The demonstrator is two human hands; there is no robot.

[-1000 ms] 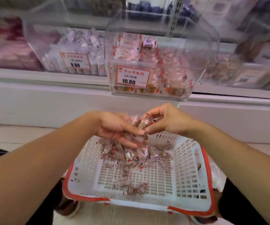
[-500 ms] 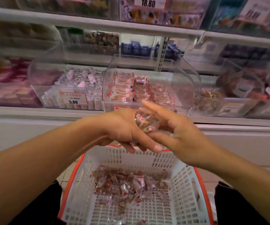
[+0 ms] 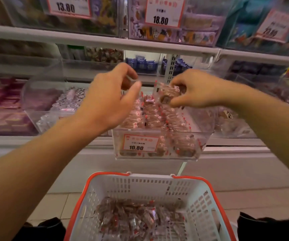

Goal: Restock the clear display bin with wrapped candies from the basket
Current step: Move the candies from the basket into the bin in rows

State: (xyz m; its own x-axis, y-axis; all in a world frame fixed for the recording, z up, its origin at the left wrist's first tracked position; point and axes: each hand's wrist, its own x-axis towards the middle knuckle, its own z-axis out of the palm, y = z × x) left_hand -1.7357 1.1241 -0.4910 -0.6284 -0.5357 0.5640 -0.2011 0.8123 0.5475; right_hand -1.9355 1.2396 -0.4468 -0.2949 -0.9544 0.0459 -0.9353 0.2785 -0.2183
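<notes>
The head view shows, nearest to us, the white basket [image 3: 199, 197] with its red rim on the floor, and a good heap of wrapped candies [image 3: 136, 218] lies in its bottom. So we judge that much work is left.

Above it our two arms reach forward. Our right hand [image 3: 197, 92] holds a small bunch of candies [image 3: 168, 94], its fingers curled around them, just over the back part of the clear display bin [image 3: 157, 148]. Our left hand [image 3: 112, 98] is beside it, over the left side of the bin; its fingers are curled, and something clear may sit at the fingertips, but blur hides it and we cannot tell what this grip does.

The bin already carries rows of the same candies and a price tag [image 3: 140, 143] reading 10.80 on its front wall. It looks rather full, yet some room remains at the back.

A neighbour bin [image 3: 41, 101] with other sweets stands just beside on the left. Further up, the upper shelf [image 3: 88, 40] hangs over the bin, so we think the hands must stay low under it.
</notes>
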